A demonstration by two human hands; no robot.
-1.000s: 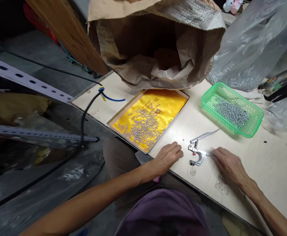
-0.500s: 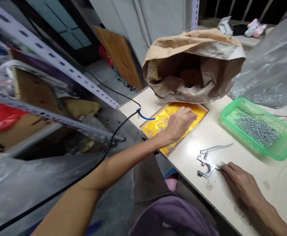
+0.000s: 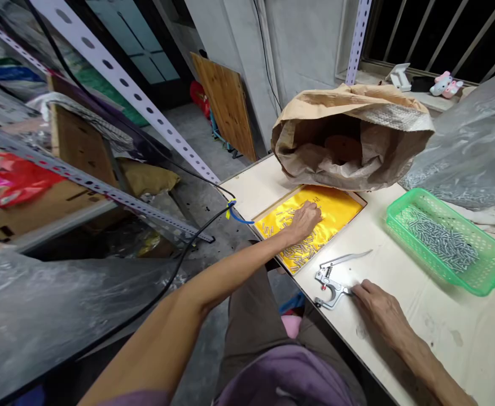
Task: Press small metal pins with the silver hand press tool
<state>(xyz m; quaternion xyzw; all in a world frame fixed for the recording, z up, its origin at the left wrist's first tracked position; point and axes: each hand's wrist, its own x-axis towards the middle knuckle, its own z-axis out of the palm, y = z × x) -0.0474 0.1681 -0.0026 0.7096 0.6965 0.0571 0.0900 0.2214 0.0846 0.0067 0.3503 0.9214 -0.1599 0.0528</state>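
Observation:
My left hand (image 3: 305, 221) rests over the yellow sheet (image 3: 336, 206) in a shallow tray, its fingers curled down among small metal pins (image 3: 300, 256); what the fingertips hold, if anything, is hidden. On the white table, my right hand (image 3: 376, 301) has its fingers pressed round the end of a silver hand tool (image 3: 334, 290), whose long lever points right. A green basket (image 3: 490, 268) with many metal pins stands on the table beyond my right hand.
An open brown paper sack (image 3: 353, 138) stands behind the tray. A clear plastic bag (image 3: 471, 146) of pins sits at the back right. A black cable (image 3: 188, 245) crosses left of the tray beside a perforated metal shelf frame (image 3: 145, 101).
My left hand has lowered and drawn back toward the pins on the yellow sheet. My right hand and the silver tool have shifted left, nearer the table's front edge. The view has also shifted.

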